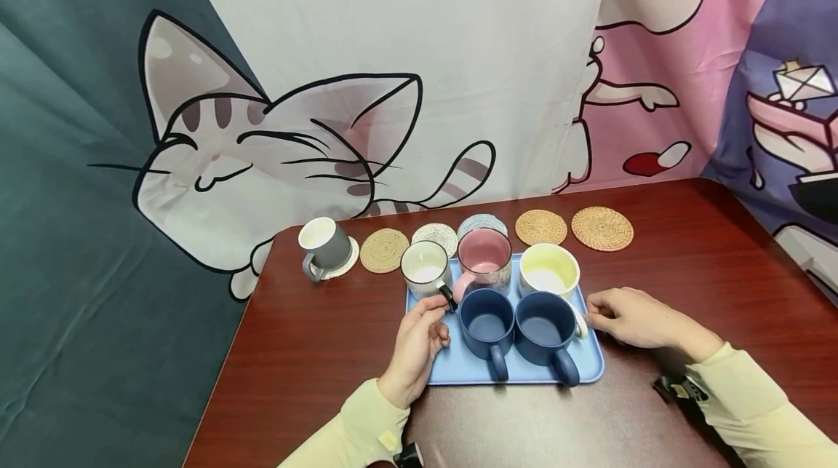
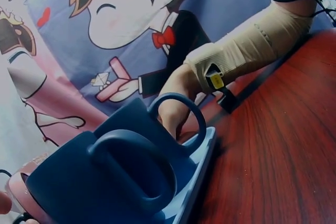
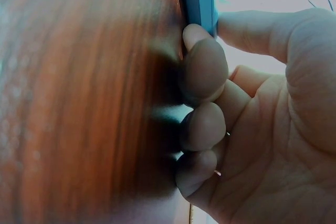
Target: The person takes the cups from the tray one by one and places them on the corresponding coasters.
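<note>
Handle (image 1: 449,297) of the white mug (image 1: 424,269) is pinched by the left hand (image 1: 415,348), the blue tray (image 1: 452,361) by the right hand (image 1: 636,318), its yellow wrist label (image 2: 217,81) unreadable.

Two blue mugs (image 2: 65,177) stand side by side on a tray (image 2: 200,163) on the table (image 2: 273,145), handles to the right. A pink mug (image 2: 25,195) shows lower left. Beyond, the right grip (image 2: 174,111) is partly hidden.

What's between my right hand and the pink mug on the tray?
The yellow-lined mug stands in the way, right beside the pink mug. Your right hand grips the tray's right edge, and the right-hand dark blue mug also crowds the path from the near side.
</note>
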{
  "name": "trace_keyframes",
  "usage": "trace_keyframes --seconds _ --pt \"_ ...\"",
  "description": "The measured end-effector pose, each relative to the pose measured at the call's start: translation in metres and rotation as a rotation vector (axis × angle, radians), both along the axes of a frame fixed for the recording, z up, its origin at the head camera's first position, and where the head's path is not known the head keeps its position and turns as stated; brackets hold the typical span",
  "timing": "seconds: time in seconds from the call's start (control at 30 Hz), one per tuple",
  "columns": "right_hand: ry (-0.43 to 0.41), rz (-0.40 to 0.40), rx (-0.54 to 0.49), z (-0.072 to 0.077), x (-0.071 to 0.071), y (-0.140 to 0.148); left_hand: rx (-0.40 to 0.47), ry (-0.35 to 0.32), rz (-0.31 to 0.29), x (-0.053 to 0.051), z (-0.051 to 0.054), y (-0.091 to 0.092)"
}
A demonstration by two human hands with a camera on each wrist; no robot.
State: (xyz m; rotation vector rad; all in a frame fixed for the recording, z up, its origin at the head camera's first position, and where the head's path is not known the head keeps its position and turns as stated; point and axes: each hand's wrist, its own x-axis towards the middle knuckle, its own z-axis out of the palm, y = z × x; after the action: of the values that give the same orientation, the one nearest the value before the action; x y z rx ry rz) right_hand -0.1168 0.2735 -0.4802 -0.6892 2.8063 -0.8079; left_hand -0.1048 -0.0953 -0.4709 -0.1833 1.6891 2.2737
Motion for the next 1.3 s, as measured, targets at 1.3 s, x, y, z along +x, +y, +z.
trace_keyframes --seconds 1.3 --pt "-0.038 -0.008 0.012 0.001 -0.001 -0.001 -0.181 -0.042 -0.128 -0.013 0.009 -0.034"
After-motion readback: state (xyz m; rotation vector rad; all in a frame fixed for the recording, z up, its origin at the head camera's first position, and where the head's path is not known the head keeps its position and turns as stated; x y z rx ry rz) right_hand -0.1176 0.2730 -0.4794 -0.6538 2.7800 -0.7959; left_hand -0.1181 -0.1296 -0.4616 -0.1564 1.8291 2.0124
